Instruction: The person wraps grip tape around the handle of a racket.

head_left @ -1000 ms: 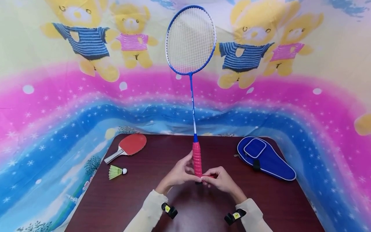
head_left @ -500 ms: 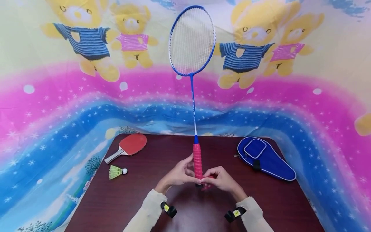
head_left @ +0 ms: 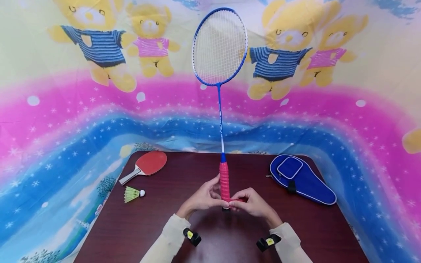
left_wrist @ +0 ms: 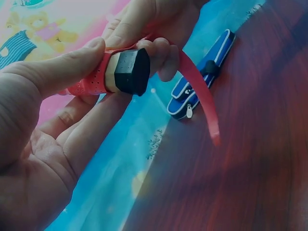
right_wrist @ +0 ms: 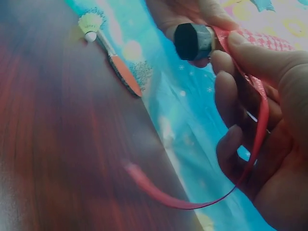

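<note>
A blue and white badminton racket (head_left: 220, 120) stands upright over the table, strung head at the top. Red perforated grip tape (head_left: 224, 179) is wrapped round its handle; a bare wooden band and the black butt cap (left_wrist: 134, 72) show at the bottom. My left hand (head_left: 202, 195) holds the handle near its lower end between thumb and fingers. Beside it, my right hand (head_left: 251, 204) pinches the tape against the handle just above the cap. From the right hand a loose red tape end (right_wrist: 260, 130) hangs down in a curve, seen in both wrist views.
A red table tennis bat (head_left: 151, 163) lies at the table's back left, with a yellow shuttlecock (head_left: 133, 194) in front of it. On the right is a blue bat case (head_left: 302, 179) with white piping. A patterned cloth (head_left: 210, 135) hangs behind the table (head_left: 131, 230).
The racket head has turned slightly about the shaft and shifted a little to the right. Both hands keep their hold at the bottom of the handle, with small finger movements.
</note>
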{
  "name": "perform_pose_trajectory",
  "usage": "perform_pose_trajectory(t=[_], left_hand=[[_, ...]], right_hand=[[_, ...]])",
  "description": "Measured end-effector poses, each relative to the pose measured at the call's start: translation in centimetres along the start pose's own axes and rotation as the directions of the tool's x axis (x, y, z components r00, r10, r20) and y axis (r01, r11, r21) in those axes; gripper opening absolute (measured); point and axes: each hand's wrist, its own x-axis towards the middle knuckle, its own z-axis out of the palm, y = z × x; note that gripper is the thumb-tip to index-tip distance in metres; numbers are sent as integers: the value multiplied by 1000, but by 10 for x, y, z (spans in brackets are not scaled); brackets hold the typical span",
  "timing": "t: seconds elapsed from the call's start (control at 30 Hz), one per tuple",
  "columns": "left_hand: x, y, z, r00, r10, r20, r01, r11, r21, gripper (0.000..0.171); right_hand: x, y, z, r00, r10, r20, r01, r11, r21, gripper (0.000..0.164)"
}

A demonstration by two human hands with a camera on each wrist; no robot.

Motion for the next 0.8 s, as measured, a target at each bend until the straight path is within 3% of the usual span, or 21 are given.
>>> perform_pose_trajectory(t=[0.67,0.8], left_hand=[[5,-1,6,999,29,-40,-28,999,20,103],[4,-1,6,999,26,-31,-26,1000,5,103]], right_hand=[[-8,-2,-1,997,-65,-36,63,997,-52,11],[-8,-2,-2,999,-41,-29,40,998,-41,11]])
